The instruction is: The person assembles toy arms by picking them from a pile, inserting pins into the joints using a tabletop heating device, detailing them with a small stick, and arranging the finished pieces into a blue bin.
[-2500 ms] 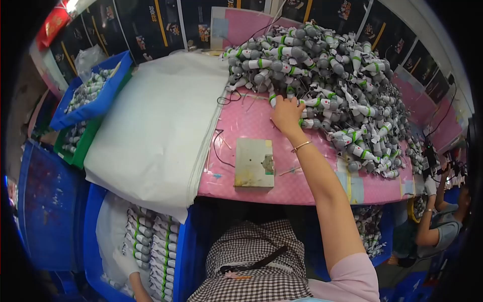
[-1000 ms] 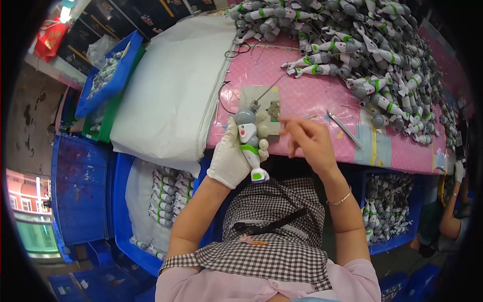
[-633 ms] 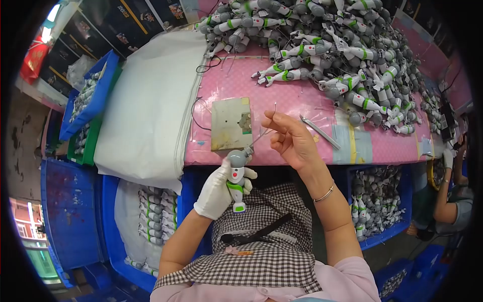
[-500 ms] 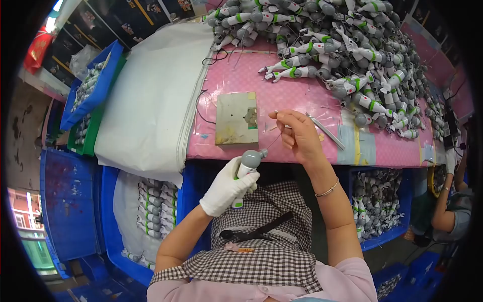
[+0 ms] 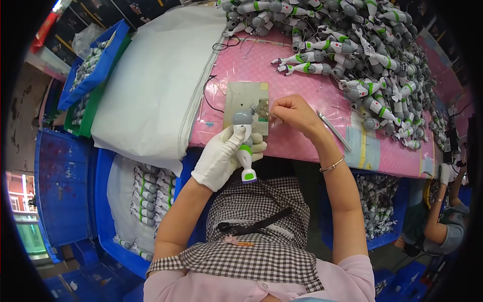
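Observation:
Wrapped in a white glove, my left hand [image 5: 221,156] grips a white, grey and green toy arm [image 5: 244,153] below its grey ball end, which points up. The toy arm hangs over the near edge of a metal box [image 5: 236,98] on the pink table. My bare right hand [image 5: 294,116] is closed in a pinch at the box's right side, with thin wire ends at its fingertips. These wires seem to run towards the toy arm's top end, beside the small green board [image 5: 263,119] set in the box.
A large pile of toy arms [image 5: 372,60] covers the back right. Metal tweezers [image 5: 334,131] lie right of my right hand. White sheets [image 5: 156,80] cover the left side. Blue bins [image 5: 105,201] with toy arms stand below. A co-worker [image 5: 443,231] is at the far right.
Earlier my right hand reached into the pile; the toy arm is now in my left hand. Over the last half second both hands moved up to the metal box, and the right fingers came closer to it.

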`<state>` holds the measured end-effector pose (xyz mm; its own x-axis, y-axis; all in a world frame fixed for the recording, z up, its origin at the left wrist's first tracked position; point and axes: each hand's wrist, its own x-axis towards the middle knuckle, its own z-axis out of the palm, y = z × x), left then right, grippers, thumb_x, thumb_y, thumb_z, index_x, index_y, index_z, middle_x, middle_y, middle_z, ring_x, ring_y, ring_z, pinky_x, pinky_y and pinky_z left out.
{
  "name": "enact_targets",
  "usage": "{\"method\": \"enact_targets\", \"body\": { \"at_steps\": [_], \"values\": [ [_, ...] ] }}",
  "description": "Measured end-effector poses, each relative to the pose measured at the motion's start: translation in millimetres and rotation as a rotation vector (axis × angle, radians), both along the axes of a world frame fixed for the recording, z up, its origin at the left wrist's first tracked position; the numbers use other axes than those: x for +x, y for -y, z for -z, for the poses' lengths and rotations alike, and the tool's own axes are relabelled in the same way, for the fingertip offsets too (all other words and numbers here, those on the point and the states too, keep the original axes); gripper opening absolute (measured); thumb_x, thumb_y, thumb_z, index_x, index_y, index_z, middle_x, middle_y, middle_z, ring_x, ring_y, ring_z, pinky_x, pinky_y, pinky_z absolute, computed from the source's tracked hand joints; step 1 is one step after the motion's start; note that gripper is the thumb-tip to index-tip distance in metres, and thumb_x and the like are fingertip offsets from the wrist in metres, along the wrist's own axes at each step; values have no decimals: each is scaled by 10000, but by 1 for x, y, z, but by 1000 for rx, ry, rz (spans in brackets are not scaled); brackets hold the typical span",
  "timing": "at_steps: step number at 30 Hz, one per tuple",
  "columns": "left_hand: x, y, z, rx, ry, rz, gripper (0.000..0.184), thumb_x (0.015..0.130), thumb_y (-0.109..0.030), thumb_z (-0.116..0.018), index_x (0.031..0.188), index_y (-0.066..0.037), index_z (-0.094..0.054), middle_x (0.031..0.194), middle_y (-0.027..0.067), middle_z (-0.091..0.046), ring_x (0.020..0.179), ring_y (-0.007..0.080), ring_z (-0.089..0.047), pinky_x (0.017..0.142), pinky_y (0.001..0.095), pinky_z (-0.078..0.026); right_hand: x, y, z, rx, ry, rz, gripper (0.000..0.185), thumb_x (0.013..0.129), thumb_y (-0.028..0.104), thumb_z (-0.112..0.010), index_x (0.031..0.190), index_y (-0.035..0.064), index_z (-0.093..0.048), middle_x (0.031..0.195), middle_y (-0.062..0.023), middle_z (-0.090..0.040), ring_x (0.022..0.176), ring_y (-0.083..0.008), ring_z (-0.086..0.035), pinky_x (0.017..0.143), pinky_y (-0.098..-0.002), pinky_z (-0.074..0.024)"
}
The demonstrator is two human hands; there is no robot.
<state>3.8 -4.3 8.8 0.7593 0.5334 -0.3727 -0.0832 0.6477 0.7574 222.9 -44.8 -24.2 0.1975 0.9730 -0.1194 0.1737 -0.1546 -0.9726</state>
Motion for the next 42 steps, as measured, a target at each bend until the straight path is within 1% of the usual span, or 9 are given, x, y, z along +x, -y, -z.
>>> {"method": "enact_targets", "body": {
  "at_steps": [13, 15, 19, 22, 26, 29, 34, 39, 42],
  "values": [
    [3, -4, 7, -95, 157, -43, 361, 938, -293, -539, 1083, 38, -544, 918, 94, -610, 838, 204, -631, 792, 353, -542, -1, 2, -5, -29, 35, -113, 176, 808, 126, -514, 716, 22, -623, 650, 25, -571, 578, -34, -440, 509, -205, -337],
    [1, -4, 8, -145, 141, -46, 392, 949, -328, -502, 1114, 27, -524, 951, 112, -615, 849, 212, -632, 794, 365, -544, -5, 9, -6, 170, 424, 62, 174, 808, 123, -515, 731, 17, -631, 644, 37, -565, 578, -34, -443, 503, -212, -337],
    [-37, -16, 16, -461, 364, 3, 464, 951, -414, -440, 1173, -8, -472, 1020, 139, -617, 825, 225, -631, 743, 374, -557, -22, 17, -24, 268, 5, 255, 262, 899, 230, -543, 905, -8, -652, 777, -10, -600, 541, -47, -437, 498, -193, -361],
    [-127, -38, 10, -164, 147, -183, 386, 954, -367, -478, 1153, -37, -500, 995, 126, -625, 764, 191, -622, 610, 300, -534, -5, 28, -24, 286, 77, 363, 322, 940, 214, -533, 1159, -15, -589, 855, -17, -605, 559, -25, -425, 503, -173, -349],
    [-280, -78, 3, 1173, -1240, -348, 407, 797, -377, -630, 998, -23, -628, 924, 163, -668, 759, 272, -654, 641, 384, -511, 44, 53, 0, 248, 23, 446, 263, 912, 149, -580, 1131, 7, -612, 845, -1, -573, 590, -9, -389, 533, -148, -307],
    [-361, -119, 26, 806, -2031, 117, 303, 807, -287, -600, 997, -59, -660, 967, 181, -658, 896, 323, -640, 768, 389, -495, 50, 57, 12, 224, 0, 435, 255, 908, 119, -578, 1130, -3, -606, 859, -6, -566, 589, -13, -404, 531, -155, -318],
    [-405, -191, 130, 1450, -1842, 127, 166, 751, -205, -572, 784, -96, -693, 855, 153, -677, 811, 323, -668, 677, 457, -520, 79, 69, 24, 178, -82, 451, 260, 918, 123, -573, 1149, 7, -601, 834, 25, -552, 580, -9, -404, 507, -162, -324],
    [-382, -227, 168, 1726, -2063, 400, 167, 773, -89, -529, 838, -91, -683, 873, 81, -663, 896, 264, -613, 957, 470, -380, 98, 96, 17, 121, 60, 562, 252, 905, 152, -598, 1120, 21, -618, 817, 45, -569, 554, -5, -386, 480, -160, -304],
    [-403, -244, 210, 1751, -1937, -33, 163, 759, -82, -528, 820, -66, -679, 887, 139, -648, 900, 285, -601, 849, 419, -450, 60, 95, -21, -77, 175, 745, 231, 866, 179, -643, 1067, 66, -653, 788, 88, -558, 563, 6, -390, 483, -159, -296]
  ]
}}
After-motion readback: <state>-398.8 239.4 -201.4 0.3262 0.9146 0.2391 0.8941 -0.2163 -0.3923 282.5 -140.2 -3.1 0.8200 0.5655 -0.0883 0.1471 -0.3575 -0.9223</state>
